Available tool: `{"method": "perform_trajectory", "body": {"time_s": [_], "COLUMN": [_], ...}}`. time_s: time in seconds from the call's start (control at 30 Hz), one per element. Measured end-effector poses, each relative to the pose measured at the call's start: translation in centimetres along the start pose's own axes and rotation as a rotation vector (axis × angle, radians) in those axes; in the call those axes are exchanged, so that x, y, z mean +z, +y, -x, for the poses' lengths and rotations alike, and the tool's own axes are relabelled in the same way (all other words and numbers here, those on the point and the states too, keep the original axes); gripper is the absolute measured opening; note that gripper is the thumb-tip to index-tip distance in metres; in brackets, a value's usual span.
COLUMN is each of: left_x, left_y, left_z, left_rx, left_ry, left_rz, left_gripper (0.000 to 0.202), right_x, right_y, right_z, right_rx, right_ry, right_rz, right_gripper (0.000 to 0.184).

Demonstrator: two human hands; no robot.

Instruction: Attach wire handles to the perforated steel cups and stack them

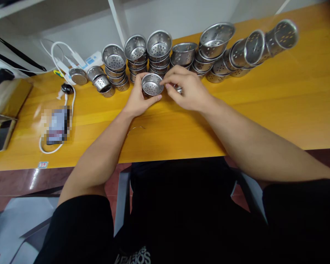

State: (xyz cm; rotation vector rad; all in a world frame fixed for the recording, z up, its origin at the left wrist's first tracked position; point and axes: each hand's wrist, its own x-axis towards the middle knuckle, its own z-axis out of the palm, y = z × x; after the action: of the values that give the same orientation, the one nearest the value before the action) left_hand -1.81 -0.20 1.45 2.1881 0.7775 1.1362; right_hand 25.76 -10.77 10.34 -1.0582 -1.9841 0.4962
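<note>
A small perforated metal cup (pixel 152 84) is tilted so that its open mouth faces me. My left hand (pixel 138 98) is wrapped round its left side, thumb under the near rim. At the cup's right rim, my right hand (pixel 191 88) has its fingers pinched together; whether anything is between them is hidden. Part of another shiny metal piece (pixel 178 89) shows beneath my right hand. Just behind both hands stand stacks of similar cups, among them a tall stack (pixel 158 46) and a wider cup (pixel 183 53), partly covered by my right hand.
More stacked cups (pixel 114 60) stand to the left, and leaning cups (pixel 254 47) reach far right. A power strip (pixel 93 60), white cable (pixel 73 99) and blurred-out object (pixel 57 126) lie left. A thin bent wire (pixel 136 127) rests on the wooden table (pixel 176 137) near its front edge.
</note>
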Motion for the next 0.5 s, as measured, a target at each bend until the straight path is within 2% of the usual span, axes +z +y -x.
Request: {"method": "perform_trajectory", "body": {"time_s": [0.2,0.37,0.5], "left_x": [0.3,0.4,0.5], "left_y": [0.6,0.1,-0.4], "left_z": [0.1,0.2,0.3], "left_rx": [0.002,0.059,0.058], "left_ry": [0.015,-0.012,-0.03], "left_rz": [0.003,-0.01,-0.034], "left_gripper": [0.123,0.123,0.124], "right_x": [0.3,0.5,0.9], "right_y": [0.1,0.3,1.0], "right_z": [0.2,0.2,0.0], "right_rx": [-0.026,-0.026,-0.033], "right_ry": [0.006,-0.024,0.004], "right_rz": [0.007,-0.003,-0.02], "right_gripper": [0.021,0.025,0.024]}}
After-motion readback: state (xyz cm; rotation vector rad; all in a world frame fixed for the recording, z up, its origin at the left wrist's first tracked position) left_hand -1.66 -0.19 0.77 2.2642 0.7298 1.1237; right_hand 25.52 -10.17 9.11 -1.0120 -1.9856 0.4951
